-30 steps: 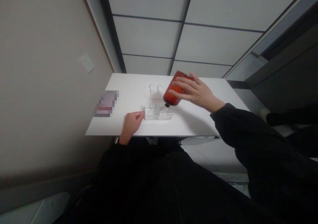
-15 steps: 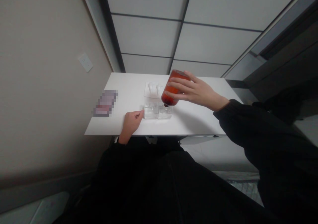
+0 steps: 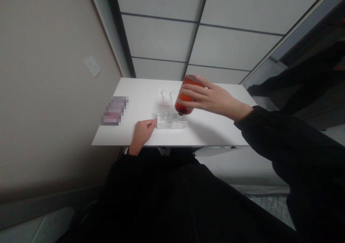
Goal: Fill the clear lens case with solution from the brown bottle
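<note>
My right hand grips an amber-red bottle turned mouth down, its neck right over the right-hand cell of a small clear container on the white table. My left hand rests on the table with fingers curled, its fingertips touching the container's left side. A second clear tray lies just behind, partly hidden by the bottle.
A blurred pinkish flat item lies at the table's left edge by the beige wall. A wall switch plate is on that wall. Frosted panels rise behind the table. A dark-clothed limb of another person shows at the right.
The bottle and my right hand have shifted slightly left and tipped steeper over the container. My left hand has stayed put. The dark figure at the right has moved upward.
</note>
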A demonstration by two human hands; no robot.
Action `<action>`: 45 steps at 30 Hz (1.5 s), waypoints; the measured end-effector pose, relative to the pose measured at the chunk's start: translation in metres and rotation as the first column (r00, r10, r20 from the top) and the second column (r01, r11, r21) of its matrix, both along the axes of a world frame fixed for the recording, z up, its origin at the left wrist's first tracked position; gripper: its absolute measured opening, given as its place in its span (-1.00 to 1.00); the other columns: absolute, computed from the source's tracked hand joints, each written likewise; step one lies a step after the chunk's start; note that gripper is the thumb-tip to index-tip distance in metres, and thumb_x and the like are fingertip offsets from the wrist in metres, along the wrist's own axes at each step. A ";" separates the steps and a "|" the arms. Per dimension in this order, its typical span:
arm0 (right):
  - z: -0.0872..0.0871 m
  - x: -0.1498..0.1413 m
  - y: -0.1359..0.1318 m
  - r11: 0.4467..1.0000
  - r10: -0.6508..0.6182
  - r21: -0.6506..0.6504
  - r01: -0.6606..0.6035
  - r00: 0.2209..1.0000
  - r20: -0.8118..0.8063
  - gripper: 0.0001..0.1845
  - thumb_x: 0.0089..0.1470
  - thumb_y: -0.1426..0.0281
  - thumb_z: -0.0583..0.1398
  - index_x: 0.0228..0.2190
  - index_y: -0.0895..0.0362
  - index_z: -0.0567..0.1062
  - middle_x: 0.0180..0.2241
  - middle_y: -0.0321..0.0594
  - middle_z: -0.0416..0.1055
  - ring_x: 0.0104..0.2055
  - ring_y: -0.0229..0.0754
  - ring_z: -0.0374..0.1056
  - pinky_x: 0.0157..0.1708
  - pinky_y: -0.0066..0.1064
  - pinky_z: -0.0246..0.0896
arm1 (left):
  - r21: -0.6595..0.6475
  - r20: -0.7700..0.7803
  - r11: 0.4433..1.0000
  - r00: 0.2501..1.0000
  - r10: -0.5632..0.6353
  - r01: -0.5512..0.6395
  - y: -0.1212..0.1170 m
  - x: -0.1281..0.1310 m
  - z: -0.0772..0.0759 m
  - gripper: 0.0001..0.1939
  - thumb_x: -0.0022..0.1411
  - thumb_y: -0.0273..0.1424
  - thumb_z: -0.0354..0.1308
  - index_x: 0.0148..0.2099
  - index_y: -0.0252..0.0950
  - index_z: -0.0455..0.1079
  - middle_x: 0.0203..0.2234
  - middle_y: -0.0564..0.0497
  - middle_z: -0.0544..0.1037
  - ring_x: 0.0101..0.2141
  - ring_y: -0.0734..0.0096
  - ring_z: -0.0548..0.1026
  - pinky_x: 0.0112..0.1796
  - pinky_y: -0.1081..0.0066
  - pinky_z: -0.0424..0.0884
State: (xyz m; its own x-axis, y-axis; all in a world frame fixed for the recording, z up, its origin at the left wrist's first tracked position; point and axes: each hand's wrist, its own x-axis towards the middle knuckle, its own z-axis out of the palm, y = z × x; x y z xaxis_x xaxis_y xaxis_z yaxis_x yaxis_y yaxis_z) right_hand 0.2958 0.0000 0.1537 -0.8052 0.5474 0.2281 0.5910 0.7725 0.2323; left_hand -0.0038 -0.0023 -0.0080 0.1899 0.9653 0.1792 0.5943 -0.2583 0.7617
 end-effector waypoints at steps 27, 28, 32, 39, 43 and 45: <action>0.016 -0.039 -0.003 0.994 0.059 0.078 -0.075 0.981 0.184 -0.46 0.30 0.73 0.04 0.06 -0.01 0.54 0.16 -0.37 0.49 0.39 -0.05 0.29 0.49 0.19 0.07 | -0.005 0.026 1.000 1.000 -0.014 0.014 0.000 -0.003 -0.004 -0.48 0.34 0.00 -0.05 -0.54 -0.20 -0.03 -0.59 0.12 -0.01 -0.52 0.48 0.06 -0.41 0.32 -0.08; 0.016 -0.040 -0.003 0.994 0.056 0.086 -0.074 0.980 0.189 -0.47 0.29 0.74 0.05 0.05 0.00 0.55 0.16 -0.37 0.49 0.38 -0.06 0.30 0.49 0.18 0.07 | -0.005 0.027 1.000 1.000 -0.014 0.014 0.000 -0.003 -0.004 -0.48 0.34 0.01 -0.05 -0.54 -0.20 -0.03 -0.59 0.12 -0.01 -0.52 0.48 0.06 -0.41 0.32 -0.08; 0.017 -0.038 -0.003 0.985 0.034 0.153 -0.074 0.968 0.250 -0.51 0.31 0.72 0.02 0.02 0.06 0.57 0.10 -0.28 0.48 0.31 -0.04 0.34 0.47 0.15 0.13 | -0.004 0.031 1.000 0.999 -0.013 0.013 0.000 -0.003 -0.003 -0.47 0.34 0.01 -0.05 -0.54 -0.19 -0.04 -0.60 0.12 -0.01 -0.52 0.48 0.05 -0.41 0.32 -0.09; -0.008 0.004 0.003 0.982 -0.153 0.119 0.146 0.987 0.045 -0.38 0.17 0.71 0.14 0.20 0.05 0.47 0.15 -0.10 0.45 0.27 0.14 0.32 0.43 0.36 0.03 | -0.014 0.027 1.000 1.000 0.002 -0.002 0.000 -0.003 -0.002 -0.47 0.33 0.03 -0.08 -0.54 -0.19 -0.08 -0.60 0.12 -0.04 -0.52 0.48 0.03 -0.41 0.32 -0.09; -0.045 0.043 -0.003 0.927 -0.369 -0.033 0.373 0.898 -0.240 -0.31 0.12 0.47 0.35 0.27 0.08 0.40 0.19 0.07 0.45 0.20 0.28 0.38 0.35 0.45 0.05 | -0.019 0.015 1.000 1.000 0.010 -0.009 0.000 -0.004 -0.001 -0.47 0.31 0.03 -0.09 -0.54 -0.19 -0.10 -0.59 0.12 -0.05 -0.53 0.49 0.03 -0.41 0.33 -0.07; -0.068 0.062 -0.011 0.884 -0.466 -0.178 0.433 0.774 -0.430 -0.24 0.10 0.28 0.42 0.28 0.05 0.37 0.21 0.06 0.45 0.22 0.29 0.39 0.30 0.38 0.17 | -0.016 0.004 1.000 1.000 0.008 -0.008 0.000 -0.004 0.001 -0.47 0.30 0.02 -0.09 -0.55 -0.19 -0.10 -0.60 0.12 -0.06 -0.54 0.49 0.03 -0.42 0.34 -0.07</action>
State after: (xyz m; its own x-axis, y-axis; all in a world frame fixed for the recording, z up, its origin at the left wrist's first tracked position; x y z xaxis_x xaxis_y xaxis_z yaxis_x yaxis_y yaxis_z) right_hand 0.3575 -0.0115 0.0852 -0.2803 0.8478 0.4503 0.8991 0.3962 -0.1862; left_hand -0.0077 -0.0023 -0.0074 0.1816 0.9695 0.1645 0.5935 -0.2415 0.7678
